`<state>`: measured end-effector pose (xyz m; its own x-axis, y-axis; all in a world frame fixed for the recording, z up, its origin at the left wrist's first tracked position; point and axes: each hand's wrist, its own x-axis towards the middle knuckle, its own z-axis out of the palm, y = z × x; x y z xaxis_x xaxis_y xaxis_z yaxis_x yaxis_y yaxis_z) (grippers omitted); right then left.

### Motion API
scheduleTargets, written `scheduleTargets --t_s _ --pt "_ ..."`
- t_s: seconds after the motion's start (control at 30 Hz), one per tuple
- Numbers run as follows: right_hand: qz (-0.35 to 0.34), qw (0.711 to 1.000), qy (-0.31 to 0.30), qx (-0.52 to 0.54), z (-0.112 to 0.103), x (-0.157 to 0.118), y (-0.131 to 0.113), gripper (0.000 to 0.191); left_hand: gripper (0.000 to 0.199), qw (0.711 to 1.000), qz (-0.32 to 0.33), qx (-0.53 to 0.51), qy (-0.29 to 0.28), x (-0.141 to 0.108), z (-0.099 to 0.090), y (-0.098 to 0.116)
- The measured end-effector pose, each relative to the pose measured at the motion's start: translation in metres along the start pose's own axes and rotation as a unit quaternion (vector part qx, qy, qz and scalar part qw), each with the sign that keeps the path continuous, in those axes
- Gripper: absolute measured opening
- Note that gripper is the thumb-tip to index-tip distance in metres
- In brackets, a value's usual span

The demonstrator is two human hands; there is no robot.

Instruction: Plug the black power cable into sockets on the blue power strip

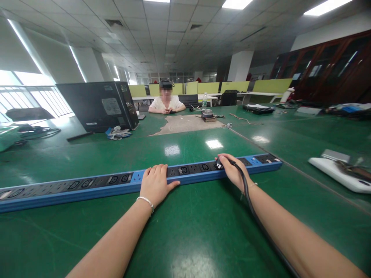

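Note:
A long blue power strip with black sockets lies across the green table. My left hand grips its middle, fingers over the top and thumb along the near side. In my right hand is a black plug, held between thumb and fingers just above the strip's right part. The plug's metal pins show and point away from the palm. From the plug a thick black cable runs over the wrist and along my forearm to the bottom edge.
A black computer case stands at the back left, with gloves beside it. A person sits across the table. A water bottle is farther back. A white device lies at the right. A seam crosses the tabletop.

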<state>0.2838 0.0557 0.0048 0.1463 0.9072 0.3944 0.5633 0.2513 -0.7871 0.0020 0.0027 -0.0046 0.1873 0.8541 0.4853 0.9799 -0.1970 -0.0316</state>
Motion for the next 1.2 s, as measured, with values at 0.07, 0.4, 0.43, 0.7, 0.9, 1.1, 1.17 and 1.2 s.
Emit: scheduleTargets --t_s 0.07,0.4,0.43,0.7,0.9,1.1,1.17,1.2 --pt "-0.004 0.999 -0.007 -0.033 0.008 -0.004 -0.007 0.032 0.063 1.0 0.0 -0.001 0.002 0.0 0.0 0.0" --pt "-0.003 0.999 0.004 -0.052 0.009 -0.003 -0.006 0.036 0.064 1.0 0.003 -0.005 0.006 0.0 0.002 0.0" --pt "-0.001 0.998 0.002 -0.06 0.009 -0.003 -0.005 0.037 0.064 1.0 0.004 -0.005 0.006 0.0 0.002 0.0" --pt "-0.021 0.989 0.002 -0.149 0.016 -0.004 -0.01 0.037 0.064 1.0 0.003 -0.011 0.005 0.0 0.001 0.0" --pt "-0.074 0.965 0.07 -0.242 0.031 -0.016 -0.006 0.032 0.063 1.0 0.0 -0.016 0.005 -0.001 0.001 0.0" --pt "-0.094 0.956 0.09 -0.263 0.033 -0.025 -0.001 0.035 0.064 1.0 -0.001 -0.017 0.008 -0.001 0.001 0.001" --pt "-0.097 0.955 0.09 -0.266 0.032 -0.026 0.0 0.035 0.064 1.0 -0.003 -0.018 0.007 -0.001 0.001 0.001" --pt "-0.097 0.955 0.092 -0.266 0.031 -0.026 0.0 0.036 0.064 1.0 -0.004 -0.019 0.007 -0.001 0.001 0.001"
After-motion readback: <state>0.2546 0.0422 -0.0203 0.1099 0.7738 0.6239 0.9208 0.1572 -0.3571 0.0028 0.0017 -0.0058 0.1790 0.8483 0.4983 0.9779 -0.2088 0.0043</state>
